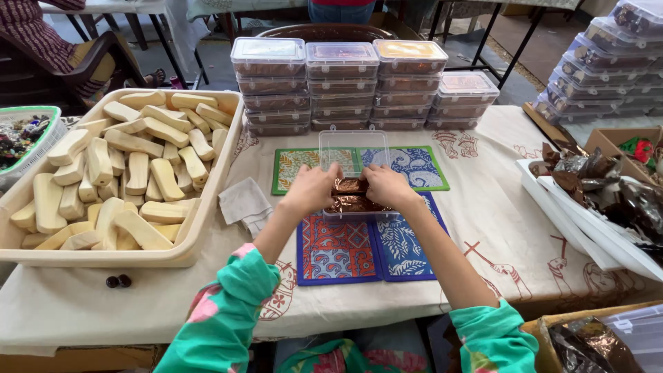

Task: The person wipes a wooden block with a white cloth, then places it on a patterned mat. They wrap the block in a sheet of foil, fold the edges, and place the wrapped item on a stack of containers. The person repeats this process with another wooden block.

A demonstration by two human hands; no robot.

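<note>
My left hand [311,188] and my right hand [388,186] both press on a shiny copper-brown foil packet [349,196] that lies in a small clear plastic box [353,153] with its hinged lid standing open behind. The box rests on patterned fabric mats: blue and red ones [366,249] under my wrists, green and blue ones [407,166] just beyond. My fingers cover the packet's two ends.
A cream tray [200,207] of pale wooden blocks fills the left. Stacks of closed clear boxes [345,83] stand behind the mats and more [608,62] at far right. A white tray [573,221] with brown foil is on the right. Grey cloth [243,202] and two dark beads [117,281] lie on the tablecloth.
</note>
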